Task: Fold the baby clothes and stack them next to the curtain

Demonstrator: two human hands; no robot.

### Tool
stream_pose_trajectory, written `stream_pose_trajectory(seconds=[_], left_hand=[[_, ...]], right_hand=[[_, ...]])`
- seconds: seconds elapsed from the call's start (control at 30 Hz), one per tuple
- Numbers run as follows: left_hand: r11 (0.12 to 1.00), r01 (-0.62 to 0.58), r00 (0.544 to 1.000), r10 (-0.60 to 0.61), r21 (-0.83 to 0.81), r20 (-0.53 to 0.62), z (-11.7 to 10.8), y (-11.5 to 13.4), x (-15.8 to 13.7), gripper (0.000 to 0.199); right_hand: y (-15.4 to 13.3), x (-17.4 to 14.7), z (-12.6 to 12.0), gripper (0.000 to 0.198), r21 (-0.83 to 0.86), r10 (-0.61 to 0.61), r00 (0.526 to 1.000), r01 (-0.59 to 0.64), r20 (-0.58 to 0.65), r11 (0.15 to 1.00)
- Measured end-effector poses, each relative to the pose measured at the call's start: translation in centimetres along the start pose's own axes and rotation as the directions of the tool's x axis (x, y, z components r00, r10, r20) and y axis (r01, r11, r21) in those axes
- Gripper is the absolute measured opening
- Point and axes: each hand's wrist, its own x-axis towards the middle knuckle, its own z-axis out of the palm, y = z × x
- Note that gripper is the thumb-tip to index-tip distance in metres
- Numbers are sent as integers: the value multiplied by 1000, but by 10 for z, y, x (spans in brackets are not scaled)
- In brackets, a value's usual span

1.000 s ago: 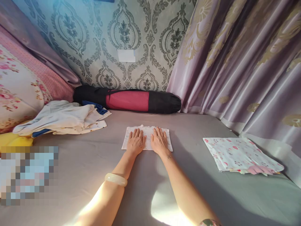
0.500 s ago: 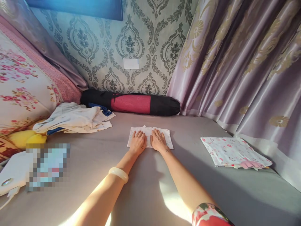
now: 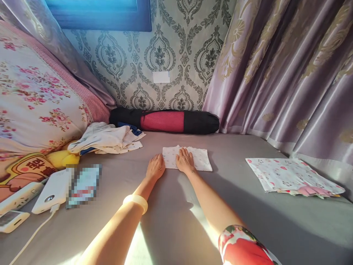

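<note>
A small folded white cloth with a faint print lies flat on the grey bed sheet. My right hand rests palm down on its middle, fingers stretched out. Just at the cloth's left edge, my left hand lies flat on the sheet with fingers extended. Neither hand grips anything. Off to the right sits a stack of folded white cloth printed with pink and red figures.
Loose white and blue clothes lie at the back left. Behind them stretches a black and pink roll bag along the wall. A white power bank with a cable, a blurred-out item and a yellow plush are at left.
My left hand has slid left off the cloth to its edge. My right hand stays on the cloth, now nearer its middle. The camera view has turned slightly left.
</note>
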Motion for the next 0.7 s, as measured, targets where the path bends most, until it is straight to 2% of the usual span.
stream_pose_trajectory(seconds=[0.17, 0.33, 0.57, 0.7], left_hand=[[999, 34, 999, -34, -20, 17, -1, 2, 1, 34], [1000, 17, 1000, -18, -24, -21, 0, 1, 0, 35], [998, 6, 998, -10, -63, -59, 1, -1, 1, 34], [998, 16, 999, -19, -64, -34, -2, 0, 1, 32]], right_hand=[[0, 1, -2, 57, -10, 5, 1000, -5, -1, 1000], [-4, 6, -7, 57, -9, 23, 998, -23, 61, 1000], [-19, 19, -8, 57, -14, -97, 995, 97, -1, 995], [-18, 25, -3, 58, -11, -86, 996, 86, 28, 996]])
